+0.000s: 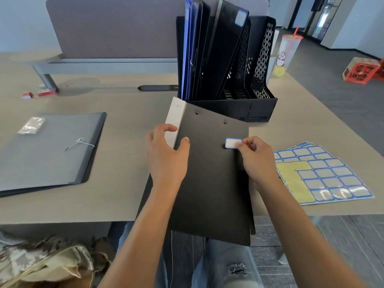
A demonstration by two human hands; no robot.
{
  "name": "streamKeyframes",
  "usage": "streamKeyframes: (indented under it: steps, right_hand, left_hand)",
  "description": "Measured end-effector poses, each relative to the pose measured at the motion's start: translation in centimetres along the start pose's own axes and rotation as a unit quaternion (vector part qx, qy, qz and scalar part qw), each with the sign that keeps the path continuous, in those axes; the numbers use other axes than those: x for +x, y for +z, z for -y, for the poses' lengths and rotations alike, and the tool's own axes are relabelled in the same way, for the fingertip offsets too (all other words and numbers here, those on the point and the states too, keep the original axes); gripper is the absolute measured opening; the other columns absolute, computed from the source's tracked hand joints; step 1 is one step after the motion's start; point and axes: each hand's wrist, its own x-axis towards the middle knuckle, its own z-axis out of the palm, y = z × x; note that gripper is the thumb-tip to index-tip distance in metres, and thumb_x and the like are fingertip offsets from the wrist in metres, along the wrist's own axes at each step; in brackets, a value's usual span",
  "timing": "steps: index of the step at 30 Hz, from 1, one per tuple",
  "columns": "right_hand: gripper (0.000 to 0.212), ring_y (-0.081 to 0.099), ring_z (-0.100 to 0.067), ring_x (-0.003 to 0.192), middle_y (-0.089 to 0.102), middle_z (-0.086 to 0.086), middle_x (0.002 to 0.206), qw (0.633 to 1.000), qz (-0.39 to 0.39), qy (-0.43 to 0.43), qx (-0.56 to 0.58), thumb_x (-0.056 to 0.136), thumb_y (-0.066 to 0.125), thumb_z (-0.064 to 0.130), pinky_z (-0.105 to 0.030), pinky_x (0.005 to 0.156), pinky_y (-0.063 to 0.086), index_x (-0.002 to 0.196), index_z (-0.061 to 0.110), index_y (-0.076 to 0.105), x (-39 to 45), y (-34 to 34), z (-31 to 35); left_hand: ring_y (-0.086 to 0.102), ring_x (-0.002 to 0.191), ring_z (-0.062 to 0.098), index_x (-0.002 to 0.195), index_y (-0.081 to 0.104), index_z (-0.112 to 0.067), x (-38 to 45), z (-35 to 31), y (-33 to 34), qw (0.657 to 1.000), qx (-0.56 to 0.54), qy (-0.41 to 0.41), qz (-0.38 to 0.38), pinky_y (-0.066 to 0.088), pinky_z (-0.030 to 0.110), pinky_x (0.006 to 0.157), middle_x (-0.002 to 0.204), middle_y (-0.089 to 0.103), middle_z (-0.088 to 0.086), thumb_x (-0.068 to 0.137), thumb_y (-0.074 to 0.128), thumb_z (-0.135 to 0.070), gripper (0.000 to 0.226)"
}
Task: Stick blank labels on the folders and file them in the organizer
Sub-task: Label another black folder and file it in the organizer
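While left hand (166,150) grips the black folder (209,183) spine, label (232,143) hovers.
Right hand (254,157) pinches the label's right end; its long axis runs left-right, over the cover's far half.

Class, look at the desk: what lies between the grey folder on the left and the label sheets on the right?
In the head view, the black folder lies between the grey folder and label sheets, with both hands on it.

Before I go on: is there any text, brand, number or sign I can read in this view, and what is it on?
None reads clearly.
Label pinched by the right hand: blank.
Label sheets: blank.
Drink cup: cartoon figure, no legible words.
Red box on the floor: dark characters, too blurred.
Small red boxes: too small.
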Motion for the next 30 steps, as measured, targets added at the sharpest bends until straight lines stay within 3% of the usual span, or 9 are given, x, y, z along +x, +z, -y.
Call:
streamKeyframes:
  steps: [3,7,12,15,18,23,25,28,30]
  right_hand:
    - [0.013,0.05,-0.012,0.071,0.062,0.002,0.081,1.0,0.001,0.014,0.003,0.101,0.066,0.028,-0.029,0.061,0.036,0.096,0.017,0.069,0.2,-0.1,0.6]
    - [0.014,0.051,-0.013,0.073,0.061,0.002,0.079,1.0,-0.015,0.016,0.014,0.101,0.067,0.029,-0.03,0.063,0.039,0.094,0.017,0.071,0.5,-0.6,1.0]
    - [0.012,0.057,-0.011,0.085,0.066,0.004,0.091,0.995,-0.062,-0.03,0.067,0.1,0.068,0.031,-0.028,0.073,0.044,0.09,0.025,0.07,0.3,-1.4,2.6]
    - [0.016,0.053,-0.001,0.077,0.061,0.012,0.083,0.984,-0.089,-0.069,0.141,0.1,0.068,0.027,-0.021,0.072,0.041,0.084,0.025,0.067,-0.1,-2.0,4.7]
    - [0.015,0.048,-0.006,0.074,0.057,0.006,0.083,0.968,-0.105,-0.139,0.183,0.099,0.068,0.027,-0.022,0.07,0.04,0.085,0.025,0.065,-0.4,-3.1,7.4]
    - [0.018,0.046,-0.008,0.076,0.055,0.012,0.081,0.938,-0.102,-0.269,0.195,0.103,0.064,0.024,-0.023,0.074,0.04,0.086,0.027,0.059,-1.2,-4.7,11.5]
    - [0.02,0.049,-0.004,0.078,0.056,0.014,0.082,0.932,-0.095,-0.294,0.191,0.105,0.063,0.02,-0.02,0.076,0.04,0.087,0.027,0.057,-1.6,-4.8,12.2]
    - [0.017,0.051,0.0,0.078,0.057,0.012,0.084,0.931,-0.095,-0.306,0.177,0.106,0.063,0.016,-0.015,0.077,0.04,0.091,0.022,0.059,-2.1,-5.0,12.3]
    - [0.014,0.051,-0.001,0.078,0.058,0.009,0.084,0.93,-0.092,-0.309,0.174,0.106,0.064,0.015,-0.014,0.075,0.04,0.093,0.017,0.06,-2.3,-5.2,11.9]
  left_hand:
    - [0.051,0.107,0.008,0.113,0.052,-0.041,-0.3,-0.4,0.0,1.0,-0.003,0.016,-0.01,0.051,0.028,0.093,0.13,0.055,-0.009,0.09,0.076,-0.035,0.034]
    - [0.049,0.108,0.007,0.113,0.054,-0.04,-0.3,-0.6,-0.3,1.0,-0.011,0.023,-0.008,0.046,0.023,0.094,0.13,0.055,-0.009,0.09,0.076,-0.035,0.033]
    - [0.053,0.104,0.001,0.113,0.059,-0.038,-0.4,-1.5,-0.7,0.998,-0.05,0.038,-0.022,0.043,0.02,0.095,0.126,0.056,-0.012,0.09,0.075,-0.034,0.028]
    - [0.052,0.11,-0.006,0.116,0.059,-0.037,-0.5,-2.5,-1.1,0.992,-0.083,0.078,-0.047,0.039,0.015,0.096,0.126,0.055,-0.014,0.09,0.075,-0.032,0.031]
    - [0.05,0.119,-0.001,0.128,0.054,-0.039,-0.5,-3.9,-1.7,0.985,-0.118,0.113,-0.059,0.038,0.01,0.097,0.13,0.05,-0.018,0.09,0.076,-0.03,0.045]
    - [0.047,0.126,0.004,0.151,0.036,-0.034,-0.3,-5.6,-2.4,0.974,-0.151,0.144,-0.091,0.05,0.042,0.107,0.127,0.043,-0.022,0.089,0.079,-0.026,0.076]
    - [0.046,0.13,0.007,0.155,0.03,-0.034,-0.3,-6.1,-2.6,0.974,-0.159,0.133,-0.095,0.049,0.043,0.109,0.129,0.041,-0.023,0.089,0.079,-0.026,0.082]
    - [0.035,0.141,0.012,0.16,0.02,-0.027,-1.1,-7.2,-3.0,0.976,-0.112,0.152,-0.111,0.034,0.031,0.118,0.152,0.035,-0.004,0.089,0.078,-0.025,0.092]
    - [0.018,0.154,0.02,0.162,0.014,-0.021,-1.4,-8.7,-3.5,0.967,-0.037,0.205,-0.145,0.027,0.04,0.123,0.166,0.019,0.004,0.09,0.076,-0.025,0.096]
